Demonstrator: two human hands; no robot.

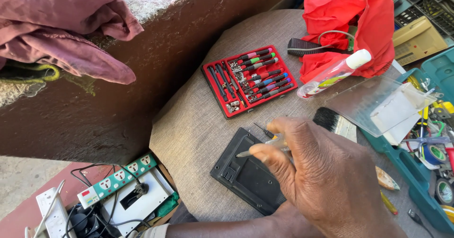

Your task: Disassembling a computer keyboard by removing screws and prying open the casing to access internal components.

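Grey woven cloth [198, 124] covers the rounded work surface that fills the middle of the frame. Along the upper left runs a dark brown ledge [156, 44] with a maroon garment [66, 20] heaped on it. At lower left, on the ground, lie a green and white power strip [116, 180] and tangled black cables. A red screwdriver case [249, 79] lies open at upper centre, its small drivers in rows. Right of it are a red rag [364, 25], a clear bottle with a white cap [333, 72] on its side, a clear plastic lid [378, 104], and a teal toolbox [416, 172] full of tape rolls and tools along the right edge. A brush's black bristles [326, 118] show just above the hand.

One hand [321, 176] enters from the bottom edge, back up, wrist at lower centre; which hand it is I cannot tell. Its fingers are curled together, pinching a thin clear-handled screwdriver [265, 147] that points left, the tip over the black plastic panel [246, 174] lying flat on the cloth in the lower centre. A second small driver [264, 130] lies just above the panel.
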